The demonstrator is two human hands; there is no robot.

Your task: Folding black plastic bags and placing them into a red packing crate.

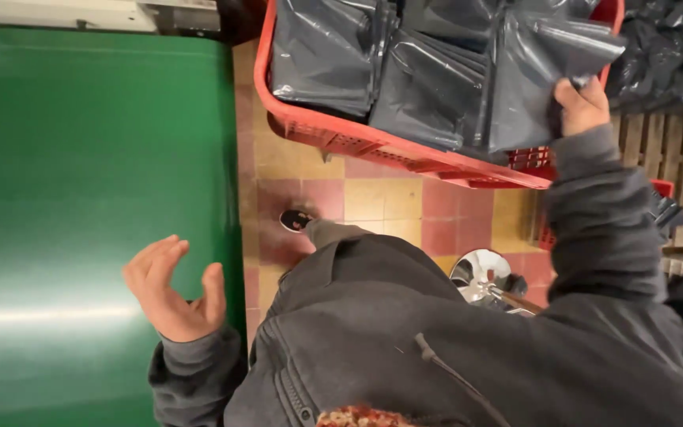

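My right hand (581,104) reaches up to the right and grips a dark grey plastic bag (535,75) at its lower edge. That bag lies in a red plastic crate (373,142) with other flat grey plastic bags (405,71). My left hand (174,289) hovers over the green surface (81,198) at the left, fingers spread and curled, holding nothing. Grey hoodie sleeves cover both of my arms.
The floor (381,202) has red and yellow tiles. A shoe tip (296,220) shows below the crate. A shiny metal stool seat (484,273) stands at my right. More dark bags lie on a wooden pallet (666,150) at the far right.
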